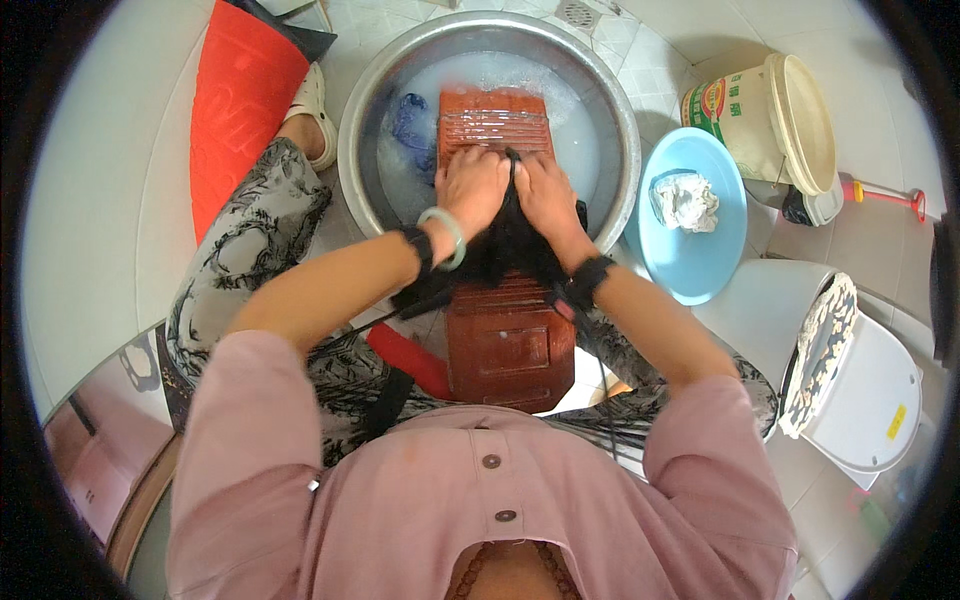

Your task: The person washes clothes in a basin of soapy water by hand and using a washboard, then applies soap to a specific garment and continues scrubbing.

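A reddish-brown ridged washboard (495, 124) leans into a large metal basin (360, 161), its top end in cloudy, soapy water (585, 146). Over its ridges lies a dark wet cloth (501, 244), probably a garment. My left hand (474, 184) and my right hand (546, 191) grip this cloth side by side, with a fold of it standing up between them. Both hands rest over the board's middle, and the fingertips are partly hidden. In the water left of the board floats a dark blue cloth (411, 124).
Right of the basin stands a light blue plastic basin (694, 277) holding a crumpled white cloth (684, 201). Behind it is a lidded plastic bucket (742, 124) bearing writing. A toilet (862, 382) stands at the right. A red padded item (236, 112) lies at the left, near a floor drain (577, 13) farther back.
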Tool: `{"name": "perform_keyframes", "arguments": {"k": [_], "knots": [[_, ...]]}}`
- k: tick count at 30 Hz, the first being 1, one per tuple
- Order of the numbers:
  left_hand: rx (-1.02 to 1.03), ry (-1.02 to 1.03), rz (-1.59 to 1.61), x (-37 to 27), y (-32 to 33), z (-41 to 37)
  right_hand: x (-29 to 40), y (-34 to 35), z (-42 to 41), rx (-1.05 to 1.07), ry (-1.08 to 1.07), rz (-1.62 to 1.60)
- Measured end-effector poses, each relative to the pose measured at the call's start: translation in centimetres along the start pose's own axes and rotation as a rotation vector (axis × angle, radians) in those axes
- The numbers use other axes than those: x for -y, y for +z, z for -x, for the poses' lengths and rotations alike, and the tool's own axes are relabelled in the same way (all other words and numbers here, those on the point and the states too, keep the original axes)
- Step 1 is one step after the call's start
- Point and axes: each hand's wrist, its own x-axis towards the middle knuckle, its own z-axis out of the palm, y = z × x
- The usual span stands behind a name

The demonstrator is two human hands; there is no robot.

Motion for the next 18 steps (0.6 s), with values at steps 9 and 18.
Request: {"name": "perform_keyframes", "arguments": {"k": [9,18], "knots": [[0.024,0.283,0.053,-0.3,-0.3,5.8,1.0,-0.4,5.7,0.03,-0.293,-0.048],[0.122,-0.073,0.032,-1.7,-2.0,-0.1,1.3,-0.6,1.0,-0.027,0.078,0.016]]}}
